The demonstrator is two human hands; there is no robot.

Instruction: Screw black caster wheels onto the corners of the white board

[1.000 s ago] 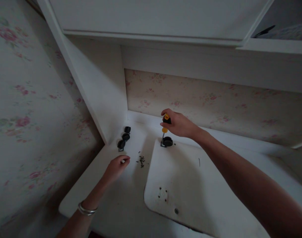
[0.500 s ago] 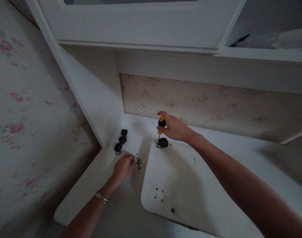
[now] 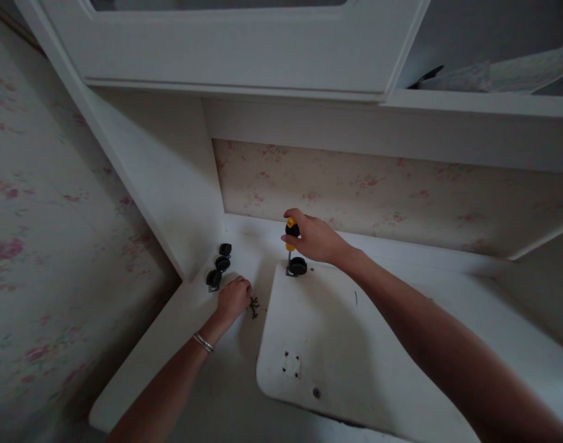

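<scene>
My right hand (image 3: 311, 234) grips a yellow and black screwdriver (image 3: 291, 231), held upright. Its tip meets the metal plate of a black caster wheel (image 3: 298, 266) at the back left corner of a white board (image 3: 336, 332). My left hand (image 3: 235, 297), fingers drawn together and pointing down, rests beside a small pile of dark screws (image 3: 254, 306). Whatever those fingertips may hold is hidden. Left of that hand, three more black caster wheels (image 3: 222, 264) stand in a row on the white desktop (image 3: 207, 381).
Above hangs a white cabinet (image 3: 235, 55), with an open shelf holding a plastic-wrapped thing (image 3: 507, 71) at right. A side panel (image 3: 165, 172) rises at left beside flowered wallpaper (image 3: 55, 246). Screw holes (image 3: 291, 363) mark the board's near left corner.
My left hand has shifted slightly up and away from the middle of the screws. The right hand keeps the screwdriver on the caster plate. The whole view has moved a little.
</scene>
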